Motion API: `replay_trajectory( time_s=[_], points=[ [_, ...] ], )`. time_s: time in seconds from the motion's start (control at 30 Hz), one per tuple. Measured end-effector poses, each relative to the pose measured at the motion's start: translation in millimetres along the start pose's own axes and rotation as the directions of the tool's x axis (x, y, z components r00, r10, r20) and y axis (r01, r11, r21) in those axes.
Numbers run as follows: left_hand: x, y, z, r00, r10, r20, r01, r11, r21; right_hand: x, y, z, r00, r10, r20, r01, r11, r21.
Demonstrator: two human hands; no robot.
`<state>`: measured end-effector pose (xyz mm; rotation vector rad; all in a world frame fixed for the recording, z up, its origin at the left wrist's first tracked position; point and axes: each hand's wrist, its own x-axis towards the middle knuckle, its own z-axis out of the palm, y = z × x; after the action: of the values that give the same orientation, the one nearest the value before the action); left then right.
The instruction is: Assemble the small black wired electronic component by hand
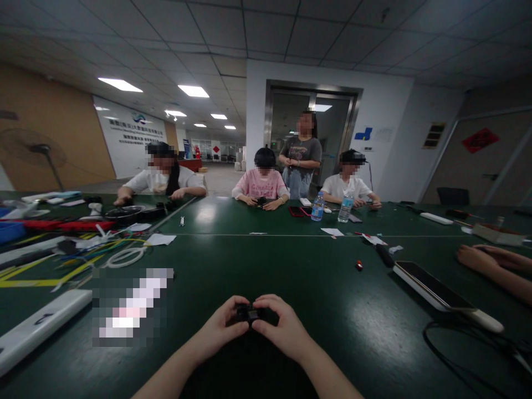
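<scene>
A small black object [250,315] is held between my two hands, just above the green table [233,266] near its front edge. On its left side, my left hand [226,324] grips it with thumb and fingertips. From the right, my right hand [280,321] closes on the same object, thumb below and fingers above. My fingers cover both ends of it, so its exact shape is hard to tell.
Left are a white power strip [45,327], a pixelated item [135,307] and cables [127,256]. Right lie a phone [432,285], a small red object [359,265] and another person's hands [477,259]. Bottles [317,208] and several people are across the table.
</scene>
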<state>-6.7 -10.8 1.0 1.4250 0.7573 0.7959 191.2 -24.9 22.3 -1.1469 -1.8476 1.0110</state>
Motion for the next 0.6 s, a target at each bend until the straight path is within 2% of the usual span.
replay_trajectory(
  time_s=[0.43,0.6],
  points=[
    [-1.9,8.4,4.2,1.0,-0.026,-0.003,0.026,1.0,-0.001,-0.7,-4.8,0.7,0.999,0.042,0.022,-0.043,0.999,0.025],
    [0.7,2.5,4.1,1.0,0.013,0.004,-0.013,1.0,-0.028,2.1,-2.6,1.2,0.998,0.018,-0.062,-0.012,0.995,0.095]
  ],
)
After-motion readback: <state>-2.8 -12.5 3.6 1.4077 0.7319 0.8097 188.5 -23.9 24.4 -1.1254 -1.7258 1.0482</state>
